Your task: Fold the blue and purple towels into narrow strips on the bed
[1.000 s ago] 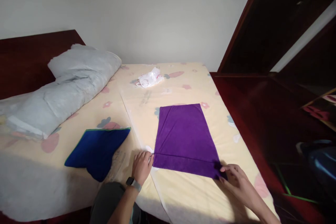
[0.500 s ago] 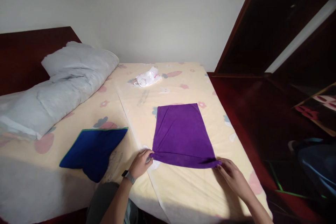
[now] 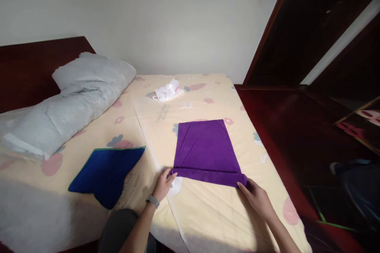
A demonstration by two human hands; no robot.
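A purple towel [image 3: 204, 146] lies spread on the bed, its near edge folded over into a narrow band. My left hand [image 3: 164, 184], with a grey-strapped watch on the wrist, pinches the band's left end. At the band's right end, my right hand [image 3: 255, 195] grips the corner between thumb and fingers. A dark blue cloth [image 3: 108, 172] with a green edge rests loosely folded on the bed, left of my left hand and apart from it.
The bed [image 3: 213, 221] has a pale yellow patterned sheet. A crumpled white plastic bag [image 3: 168, 90] sits near its far end. A grey quilt [image 3: 86, 99] is heaped by the dark wooden headboard [image 3: 35, 67]. Beyond the bed's right edge is a dark red floor [image 3: 276, 126].
The towel's near edge has been turned further over, making a flatter, neater band. My right thumb has shifted onto the band's lower edge. The view has tilted up slightly.
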